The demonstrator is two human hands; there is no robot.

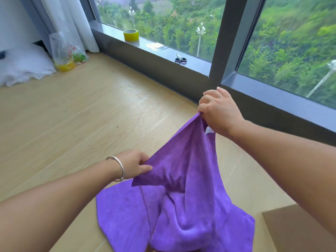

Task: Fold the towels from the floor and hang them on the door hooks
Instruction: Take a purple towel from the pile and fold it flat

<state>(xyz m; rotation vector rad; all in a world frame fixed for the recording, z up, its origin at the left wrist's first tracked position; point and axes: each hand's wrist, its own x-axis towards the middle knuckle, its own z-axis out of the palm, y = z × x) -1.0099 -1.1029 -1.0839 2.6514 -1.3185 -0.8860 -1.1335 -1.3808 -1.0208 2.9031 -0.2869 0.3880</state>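
Forearms: both reach in from the bottom edge, nearest the camera, a bangle (119, 167) on the left wrist.
Far left: white fabric (23, 68) and a plastic bag (67, 53) lie on the wooden floor (63, 113) by the curtain (72, 20).
Left hand (135, 166): fingers and thumb pinch a lower edge of the purple towel (183, 197), held low.
Towel position: partly lifted, its lower portion still spread on the floor between the arms.
Sill (160, 50): yellow tape roll (131, 35) and scissors (180, 59) rest there, well apart from the towel.
Right hand (218, 111): fist clamped on the towel's top corner, raised higher than the left.
Cardboard box (298, 228): sits at the lower right, just beside the towel.
Step in hand: likely opening the towel out for folding.
Doing it well: find the matching corner with the left hand, level both hands, pull the edge taut and let creases drop before bringing corners together.
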